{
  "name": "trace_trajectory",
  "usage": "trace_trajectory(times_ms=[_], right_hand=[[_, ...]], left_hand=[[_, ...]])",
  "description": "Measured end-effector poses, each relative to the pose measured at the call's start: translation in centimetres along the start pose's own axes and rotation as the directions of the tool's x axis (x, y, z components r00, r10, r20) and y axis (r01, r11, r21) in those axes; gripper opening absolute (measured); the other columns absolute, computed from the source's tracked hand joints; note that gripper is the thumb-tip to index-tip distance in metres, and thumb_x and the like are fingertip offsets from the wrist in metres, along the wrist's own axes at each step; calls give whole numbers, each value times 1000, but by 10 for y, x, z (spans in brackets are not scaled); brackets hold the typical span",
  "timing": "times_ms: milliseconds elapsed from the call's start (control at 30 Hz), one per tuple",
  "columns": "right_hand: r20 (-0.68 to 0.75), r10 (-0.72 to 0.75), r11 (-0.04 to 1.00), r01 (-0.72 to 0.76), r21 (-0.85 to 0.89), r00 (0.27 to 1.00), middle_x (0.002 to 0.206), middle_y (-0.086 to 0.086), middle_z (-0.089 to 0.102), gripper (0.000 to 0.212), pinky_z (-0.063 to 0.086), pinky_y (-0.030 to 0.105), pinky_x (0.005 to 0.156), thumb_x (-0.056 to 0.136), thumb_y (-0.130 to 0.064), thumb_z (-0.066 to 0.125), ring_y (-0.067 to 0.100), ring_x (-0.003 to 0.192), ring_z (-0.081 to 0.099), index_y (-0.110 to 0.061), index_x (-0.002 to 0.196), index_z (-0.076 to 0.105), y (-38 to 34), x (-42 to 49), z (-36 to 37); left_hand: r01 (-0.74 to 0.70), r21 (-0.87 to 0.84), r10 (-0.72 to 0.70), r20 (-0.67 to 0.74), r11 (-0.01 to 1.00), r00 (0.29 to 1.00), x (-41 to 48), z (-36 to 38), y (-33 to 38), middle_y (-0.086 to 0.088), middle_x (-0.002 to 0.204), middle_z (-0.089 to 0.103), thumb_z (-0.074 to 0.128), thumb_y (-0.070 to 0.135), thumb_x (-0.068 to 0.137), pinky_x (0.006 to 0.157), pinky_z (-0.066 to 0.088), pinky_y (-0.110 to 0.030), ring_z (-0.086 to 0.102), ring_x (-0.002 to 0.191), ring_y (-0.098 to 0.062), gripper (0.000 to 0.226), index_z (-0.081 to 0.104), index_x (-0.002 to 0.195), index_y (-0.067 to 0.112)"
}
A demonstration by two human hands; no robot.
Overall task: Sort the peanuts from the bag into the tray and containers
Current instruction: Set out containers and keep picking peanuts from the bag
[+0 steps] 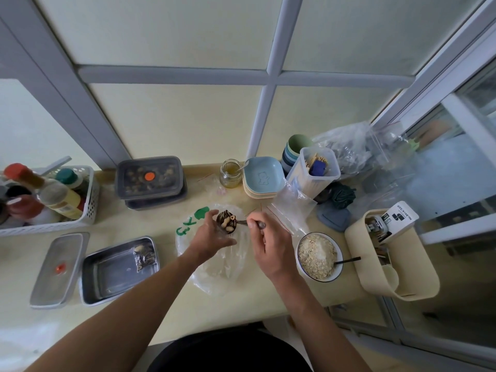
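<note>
pale worktop (pixel 255 304) under the window (pixel 174 130) is carrying the bag (pixel 217 277), its neck clasped by the left hand (pixel 212 237) with peanuts (pixel 226 221) bunched on top, while the right hand (pixel 271 245) is pinching a spoon (pixel 243 222) into them; scooping seems underway, next needing a level carry to the tray (pixel 112 275).

The clear plastic bag (pixel 214 253) on the table bears large green handwritten marks that look like "3K3", though this is not certain. The white box (pixel 400 216) at the right carries a black S-shaped logo and small print, too small to read.
</note>
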State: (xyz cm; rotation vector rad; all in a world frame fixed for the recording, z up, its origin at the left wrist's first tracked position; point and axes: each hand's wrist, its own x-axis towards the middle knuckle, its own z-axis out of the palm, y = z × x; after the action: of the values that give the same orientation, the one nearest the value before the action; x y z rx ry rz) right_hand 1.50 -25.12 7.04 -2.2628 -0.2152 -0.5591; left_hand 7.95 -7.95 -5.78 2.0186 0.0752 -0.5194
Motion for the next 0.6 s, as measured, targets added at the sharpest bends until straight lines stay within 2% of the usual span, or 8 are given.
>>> trace_trajectory(times_ms=[67,200,333,600], right_hand=[[4,-5,1000,5,-9,1000,80,-4,58,21,45,28,62,105,-19,49,13,68,51,-8,96,65,-2,-1,2],[13,-25,1000,25,-17,1000,80,-2,59,31,48,36,58,108,-27,44,17,66,52,-8,98,66,-3,-2,5],[26,-98,994,99,-51,995,82,0,60,19,48,34,60,107,-21,50,20,66,54,-12,103,66,-4,-6,8],[4,-149,988,149,-51,989,79,3,59,18,48,36,57,109,-23,47,23,63,54,-14,106,63,-6,-11,9]], left_hand=[[-16,55,15,9,998,1000,0,2,0,-3,106,67,91,15,71,84,53,-31,66,92,-22,99,27,146,22],[-11,80,14,-27,997,1000,1,1,-4,-5,110,67,87,16,75,87,53,-35,65,97,-26,93,27,146,24],[-32,74,35,-47,997,998,2,0,-7,-6,114,69,88,21,76,90,55,-41,68,97,-27,94,26,146,22],[-43,59,50,-123,997,991,3,0,-5,-14,113,70,86,19,78,87,57,-46,69,95,-33,94,24,148,16]])
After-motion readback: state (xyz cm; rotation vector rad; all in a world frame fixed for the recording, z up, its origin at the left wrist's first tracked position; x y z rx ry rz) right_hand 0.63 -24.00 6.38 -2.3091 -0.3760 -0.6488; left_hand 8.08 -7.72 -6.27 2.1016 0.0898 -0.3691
